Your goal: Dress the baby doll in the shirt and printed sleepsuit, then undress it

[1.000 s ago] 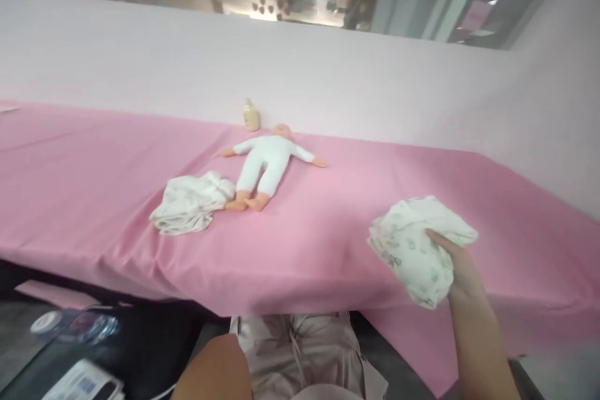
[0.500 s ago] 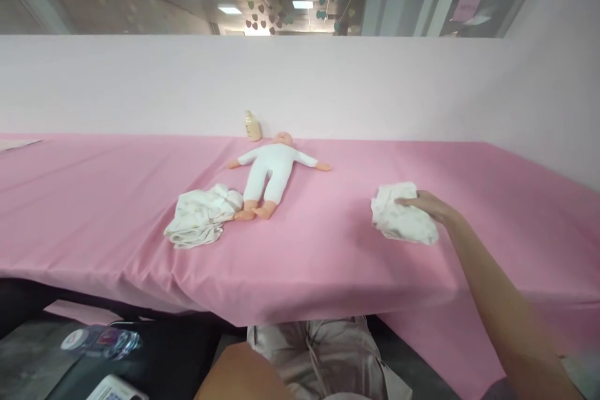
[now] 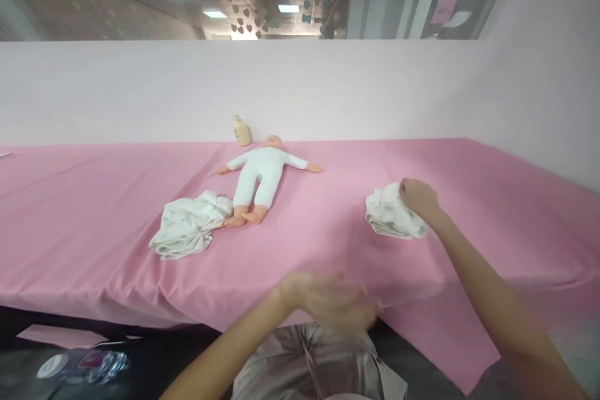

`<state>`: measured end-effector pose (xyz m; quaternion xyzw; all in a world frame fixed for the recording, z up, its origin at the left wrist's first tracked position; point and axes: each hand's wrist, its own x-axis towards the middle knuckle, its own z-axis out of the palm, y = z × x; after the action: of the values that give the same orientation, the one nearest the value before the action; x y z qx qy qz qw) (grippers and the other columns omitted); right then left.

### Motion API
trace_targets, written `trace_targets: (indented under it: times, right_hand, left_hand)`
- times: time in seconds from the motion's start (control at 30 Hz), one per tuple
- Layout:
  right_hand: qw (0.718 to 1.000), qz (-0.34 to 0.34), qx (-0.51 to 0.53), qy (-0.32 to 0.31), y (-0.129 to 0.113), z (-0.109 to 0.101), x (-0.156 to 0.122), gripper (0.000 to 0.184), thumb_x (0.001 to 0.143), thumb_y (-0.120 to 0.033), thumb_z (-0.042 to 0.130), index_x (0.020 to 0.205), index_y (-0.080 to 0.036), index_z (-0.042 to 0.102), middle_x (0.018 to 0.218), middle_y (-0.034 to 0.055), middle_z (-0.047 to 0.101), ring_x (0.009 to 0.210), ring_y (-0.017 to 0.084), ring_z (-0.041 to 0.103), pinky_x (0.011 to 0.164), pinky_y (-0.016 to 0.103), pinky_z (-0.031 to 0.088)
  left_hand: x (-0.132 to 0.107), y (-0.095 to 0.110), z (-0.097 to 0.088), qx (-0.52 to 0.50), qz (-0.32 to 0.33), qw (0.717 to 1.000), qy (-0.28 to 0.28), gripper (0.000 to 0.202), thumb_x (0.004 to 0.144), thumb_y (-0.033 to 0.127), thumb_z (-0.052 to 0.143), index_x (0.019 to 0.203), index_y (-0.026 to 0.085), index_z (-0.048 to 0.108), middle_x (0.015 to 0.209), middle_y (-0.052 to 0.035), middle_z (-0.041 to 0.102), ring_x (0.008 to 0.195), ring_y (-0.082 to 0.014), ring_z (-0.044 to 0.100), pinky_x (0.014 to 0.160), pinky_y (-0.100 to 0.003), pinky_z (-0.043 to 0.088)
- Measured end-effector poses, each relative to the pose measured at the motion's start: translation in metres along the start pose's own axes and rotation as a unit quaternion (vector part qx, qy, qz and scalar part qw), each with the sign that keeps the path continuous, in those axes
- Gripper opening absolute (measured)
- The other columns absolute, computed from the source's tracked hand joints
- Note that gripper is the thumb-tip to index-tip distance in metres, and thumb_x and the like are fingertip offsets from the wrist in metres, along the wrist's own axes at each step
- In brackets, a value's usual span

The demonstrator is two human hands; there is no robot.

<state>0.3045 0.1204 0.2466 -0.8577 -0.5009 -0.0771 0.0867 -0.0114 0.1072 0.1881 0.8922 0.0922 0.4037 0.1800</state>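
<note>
My right hand point(image 3: 418, 195) is closed on the upper right part of a bunched white cloth point(image 3: 391, 212), on the right of the pink-covered table point(image 3: 300, 247). My left hand point(image 3: 335, 301) is in front of the table's near edge, blurred by motion; its fingers look stretched out and hold nothing I can see. A baby doll point(image 3: 260, 169) in a white suit lies on its back left of the middle, arms spread, head toward the wall. Beside its feet rests a second crumpled white cloth point(image 3: 190, 225).
A cream pump bottle point(image 3: 242, 131) stands by the wall near the doll's head. The white wall point(image 3: 300, 87) bounds the table's far side, with a window above. Down at the lower left is a clear plastic bottle point(image 3: 84, 365) on a dark surface.
My left hand has come up from the bottom of the view toward the table's front edge. The cloth under my right hand appears lower and more bunched. The view has shifted slightly right.
</note>
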Motion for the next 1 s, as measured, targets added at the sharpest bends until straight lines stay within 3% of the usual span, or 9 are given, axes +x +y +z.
trace_targets:
  times: [0.1, 0.17, 0.27, 0.37, 0.43, 0.63, 0.8, 0.9, 1.0]
  right_hand:
    - [0.971, -0.079, 0.151, 0.166, -0.030, -0.040, -0.006, 0.016, 0.089, -0.022, 0.035, 0.090, -0.016, 0.050, 0.086, 0.0108, 0.059, 0.077, 0.022, 0.055, 0.065, 0.033, 0.037]
    - [0.923, -0.160, 0.280, 0.212, -0.053, -0.071, -0.011, 0.011, 0.090, -0.026, 0.037, 0.090, -0.020, 0.046, 0.077, 0.0041, 0.055, 0.068, 0.018, 0.052, 0.063, 0.030, 0.037]
    - [0.833, -0.277, 0.440, 0.189, -0.089, -0.107, -0.013, 0.014, 0.090, -0.036, 0.041, 0.086, -0.024, 0.044, 0.064, -0.0029, 0.044, 0.057, 0.013, 0.045, 0.057, 0.026, 0.036]
    - [0.753, -0.335, 0.547, 0.148, -0.125, -0.115, -0.006, 0.021, 0.089, -0.045, 0.044, 0.085, -0.025, 0.043, 0.063, -0.0040, 0.042, 0.057, 0.012, 0.045, 0.056, 0.024, 0.037]
    - [0.728, -0.346, 0.573, 0.152, -0.147, -0.105, 0.001, 0.021, 0.088, -0.045, 0.045, 0.084, -0.025, 0.045, 0.068, -0.0031, 0.046, 0.063, 0.012, 0.048, 0.059, 0.024, 0.039]
    - [0.786, -0.291, 0.503, 0.210, -0.180, -0.070, 0.007, 0.021, 0.088, -0.032, 0.043, 0.072, -0.020, 0.048, 0.073, 0.0005, 0.052, 0.068, 0.014, 0.048, 0.063, 0.026, 0.039]
    - [0.758, -0.314, 0.571, -0.002, -0.176, -0.069, -0.006, 0.040, 0.091, -0.048, 0.033, 0.068, -0.019, 0.047, 0.063, -0.0001, 0.051, 0.054, 0.011, 0.050, 0.050, 0.024, 0.039]
    - [0.763, -0.319, 0.553, -0.100, -0.177, -0.069, -0.011, 0.028, 0.084, -0.044, 0.047, 0.076, -0.018, 0.054, 0.069, 0.0012, 0.057, 0.055, 0.012, 0.054, 0.045, 0.022, 0.039]
    - [0.763, -0.331, 0.536, -0.146, -0.183, -0.066, -0.014, 0.015, 0.080, -0.033, 0.051, 0.083, -0.018, 0.056, 0.076, 0.0022, 0.060, 0.063, 0.014, 0.057, 0.048, 0.022, 0.042]
  left_hand:
    - [0.032, -0.018, -0.015, 0.110, 0.142, 0.983, 0.036, 0.030, 0.082, 0.026, 0.055, 0.111, 0.031, 0.057, 0.110, -0.0031, 0.064, 0.103, -0.0198, 0.058, 0.090, -0.037, 0.047]
    - [0.059, -0.026, -0.028, 0.153, 0.080, 0.980, 0.102, 0.036, 0.086, 0.025, 0.048, 0.121, 0.022, 0.050, 0.125, -0.0114, 0.054, 0.119, -0.0240, 0.048, 0.097, -0.043, 0.041]
    - [0.103, -0.034, -0.049, 0.074, -0.057, 0.977, 0.190, 0.041, 0.090, 0.033, 0.043, 0.129, 0.019, 0.040, 0.134, -0.0141, 0.044, 0.123, -0.0241, 0.043, 0.098, -0.041, 0.041]
    - [0.135, -0.041, -0.063, -0.035, -0.088, 0.959, 0.267, 0.043, 0.092, 0.039, 0.041, 0.130, 0.022, 0.036, 0.132, -0.0109, 0.046, 0.116, -0.0219, 0.049, 0.093, -0.038, 0.044]
    - [0.147, -0.046, -0.067, -0.075, -0.091, 0.954, 0.276, 0.040, 0.091, 0.040, 0.042, 0.128, 0.023, 0.040, 0.123, -0.0085, 0.053, 0.111, -0.0206, 0.053, 0.090, -0.036, 0.045]
    - [0.138, -0.062, -0.072, -0.038, -0.156, 0.946, 0.283, 0.025, 0.091, 0.035, 0.041, 0.103, 0.019, 0.057, 0.097, -0.0036, 0.062, 0.092, -0.0163, 0.057, 0.082, -0.028, 0.043]
    - [0.119, -0.067, -0.083, -0.002, -0.172, 0.952, 0.252, 0.020, 0.087, 0.032, 0.046, 0.095, 0.018, 0.058, 0.089, -0.0022, 0.062, 0.079, -0.0139, 0.055, 0.071, -0.025, 0.042]
    - [0.110, -0.068, -0.087, -0.007, -0.190, 0.956, 0.222, 0.019, 0.087, 0.031, 0.046, 0.093, 0.018, 0.058, 0.089, -0.0023, 0.062, 0.079, -0.0145, 0.056, 0.071, -0.025, 0.042]
    - [0.103, -0.065, -0.088, -0.026, -0.211, 0.947, 0.242, 0.020, 0.087, 0.030, 0.044, 0.089, 0.017, 0.058, 0.087, -0.0022, 0.062, 0.080, -0.0152, 0.056, 0.073, -0.027, 0.042]
